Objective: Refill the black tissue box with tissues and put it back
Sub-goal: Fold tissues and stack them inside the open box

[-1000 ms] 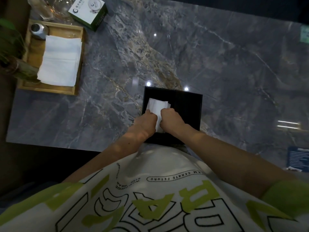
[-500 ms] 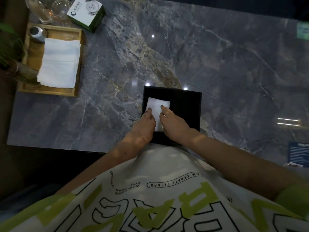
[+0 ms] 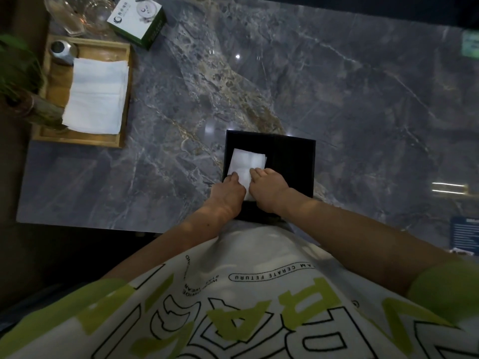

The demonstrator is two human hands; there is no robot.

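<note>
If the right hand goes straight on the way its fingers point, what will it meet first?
The right hand would meet the white tissue first; its fingertips seem to touch it. Beyond, probably the far wall of the black tissue box.

— What is that under the fingers (image 3: 234, 175)?
— A white folded paper tissue (image 3: 247, 159), soft, matt and faintly creased.
— And just right of the fingers?
— A square black tissue box (image 3: 293, 161), smooth and matt, giving back almost no light.
— Beyond the fingers?
— A grey veined stone-look tabletop (image 3: 337, 99), polished glossy, with lamps mirrored as bright spots.
— Far left of the fingers?
— A pale rectangular wooden tray (image 3: 83, 141), smooth with a dull satin finish. It holds a white stack of matt paper tissues (image 3: 96, 97) and a small silvery metal canister (image 3: 61, 49). Beyond are clear glass vessels (image 3: 77, 16) and a white-and-green cardboard carton (image 3: 137, 19).
— Nearer than the fingers?
— A white cloth shirt printed in lime green (image 3: 259, 255), matt.
</note>
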